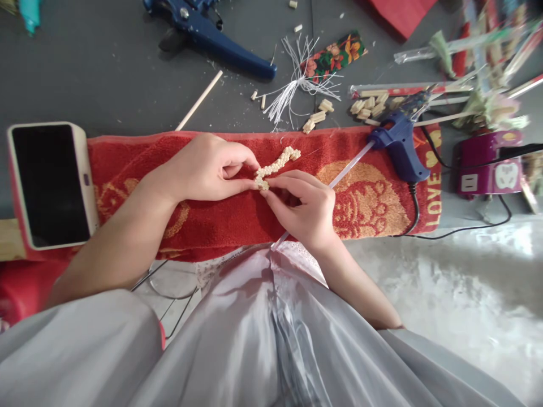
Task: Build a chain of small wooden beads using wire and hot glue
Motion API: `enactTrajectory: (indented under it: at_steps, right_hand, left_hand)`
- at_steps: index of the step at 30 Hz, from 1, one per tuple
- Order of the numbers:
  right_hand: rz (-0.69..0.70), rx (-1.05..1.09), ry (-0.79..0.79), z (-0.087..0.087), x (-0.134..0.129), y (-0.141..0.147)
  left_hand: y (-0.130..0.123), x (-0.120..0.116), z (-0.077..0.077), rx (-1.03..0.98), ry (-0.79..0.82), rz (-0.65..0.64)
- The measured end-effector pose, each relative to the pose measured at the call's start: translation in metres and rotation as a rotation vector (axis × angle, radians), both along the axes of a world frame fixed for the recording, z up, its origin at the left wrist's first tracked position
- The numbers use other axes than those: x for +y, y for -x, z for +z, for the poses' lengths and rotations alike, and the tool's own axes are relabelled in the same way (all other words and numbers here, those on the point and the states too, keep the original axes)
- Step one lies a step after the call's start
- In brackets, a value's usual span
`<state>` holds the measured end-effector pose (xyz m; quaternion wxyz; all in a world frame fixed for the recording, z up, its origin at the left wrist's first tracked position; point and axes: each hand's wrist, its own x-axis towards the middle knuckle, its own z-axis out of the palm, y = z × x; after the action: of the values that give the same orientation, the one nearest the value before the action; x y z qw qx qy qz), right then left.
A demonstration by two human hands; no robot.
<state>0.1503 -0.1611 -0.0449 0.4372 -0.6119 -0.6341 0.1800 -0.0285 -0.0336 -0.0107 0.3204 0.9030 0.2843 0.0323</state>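
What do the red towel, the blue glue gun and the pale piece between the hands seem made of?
Red towel: probably cotton terry, matte, fuzzy nap.
Blue glue gun: likely plastic, smooth with a slight sheen.
Pale piece: perhaps wood, matte, in tiny clustered bits; too small to be sure.

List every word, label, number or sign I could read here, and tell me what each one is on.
"LOVE": yellow letters turned sideways, with two heart shapes, on the red towel.
No word: a white apple-like emblem on the purple box; the white square mark beside it is too small to make out.
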Motion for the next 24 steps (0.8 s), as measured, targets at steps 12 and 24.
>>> enactTrajectory:
  at_steps: [12, 24]
  right_hand:
    - [0.014, -0.023, 0.003, 0.002, 0.001, 0.001]
    - [0.040, -0.022, 0.026, 0.024, -0.001, -0.011]
  left_hand:
    - [0.001, 0.001, 0.001, -0.032, -0.078, -0.002]
    - [0.005, 0.006, 0.008, 0.034, -0.098, 0.055]
